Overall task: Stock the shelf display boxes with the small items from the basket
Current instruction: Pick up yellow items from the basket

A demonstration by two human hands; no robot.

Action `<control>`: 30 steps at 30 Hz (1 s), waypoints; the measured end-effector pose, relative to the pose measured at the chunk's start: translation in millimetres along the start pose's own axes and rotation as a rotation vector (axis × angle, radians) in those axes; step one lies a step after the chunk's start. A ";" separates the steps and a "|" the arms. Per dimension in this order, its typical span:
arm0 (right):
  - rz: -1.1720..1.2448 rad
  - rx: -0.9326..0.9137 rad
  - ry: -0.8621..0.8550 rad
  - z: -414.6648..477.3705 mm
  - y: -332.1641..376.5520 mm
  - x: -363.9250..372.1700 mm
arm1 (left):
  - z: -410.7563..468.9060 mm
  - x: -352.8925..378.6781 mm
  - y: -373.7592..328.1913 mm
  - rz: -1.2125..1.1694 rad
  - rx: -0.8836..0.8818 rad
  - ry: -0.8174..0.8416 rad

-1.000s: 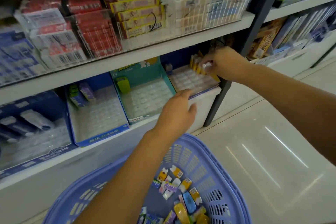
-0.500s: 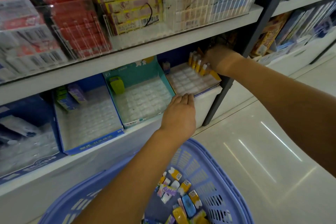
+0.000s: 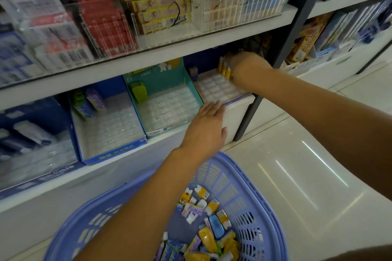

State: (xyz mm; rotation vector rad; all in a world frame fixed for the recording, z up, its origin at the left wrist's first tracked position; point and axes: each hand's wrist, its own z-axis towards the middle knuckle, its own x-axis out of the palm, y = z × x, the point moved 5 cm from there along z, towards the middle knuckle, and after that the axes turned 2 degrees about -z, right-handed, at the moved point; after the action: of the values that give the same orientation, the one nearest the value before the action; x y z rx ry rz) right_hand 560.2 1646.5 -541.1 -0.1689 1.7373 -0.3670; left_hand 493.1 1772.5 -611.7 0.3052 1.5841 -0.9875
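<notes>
Right hand (image 3: 246,65): reaches to the back of the right-hand display box (image 3: 216,91), touching a short row of upright yellow items (image 3: 224,69). Its fingers are hidden, so grip cannot be determined.

Left hand (image 3: 209,125): fingers straight and flat, resting on the front edge of the shelf where this box meets the teal box (image 3: 161,74). It holds nothing.

Stock status, as judged:
- Right-hand box: yellow row at the back only; most tray pockets are bare.
- Teal box: one green item (image 3: 139,91).
- Blue box (image 3: 114,152): a few items at the back.
- Basket (image 3: 239,197): many small items (image 3: 210,229) left.

The task appears to be at an early stage.
</notes>
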 end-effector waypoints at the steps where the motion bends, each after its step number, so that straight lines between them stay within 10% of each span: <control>1: 0.020 -0.076 -0.024 -12.2 14.2 -4.4 | -15.0 -5.1 0.1 -0.117 -0.006 -0.118; 4: 0.132 -0.336 -0.004 -68.4 69.9 -9.3 | -72.4 6.3 18.1 -0.288 -0.107 -0.243; 8: 0.084 -0.589 0.236 -127.6 149.7 61.1 | -144.7 92.1 68.8 -0.219 -0.432 0.251; 14: 0.164 -0.419 0.602 -156.8 193.5 200.7 | -250.9 181.6 103.3 -0.269 -0.555 0.759; 30: 0.070 -0.268 0.757 -161.8 208.7 301.6 | -260.7 205.7 109.5 -0.278 -0.543 0.767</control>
State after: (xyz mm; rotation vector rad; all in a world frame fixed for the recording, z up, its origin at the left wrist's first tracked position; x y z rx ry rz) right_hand 360.6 1772.2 -865.2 -0.1731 2.5340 -0.1439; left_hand 330.6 1963.5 -855.4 0.0765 2.5747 -0.6182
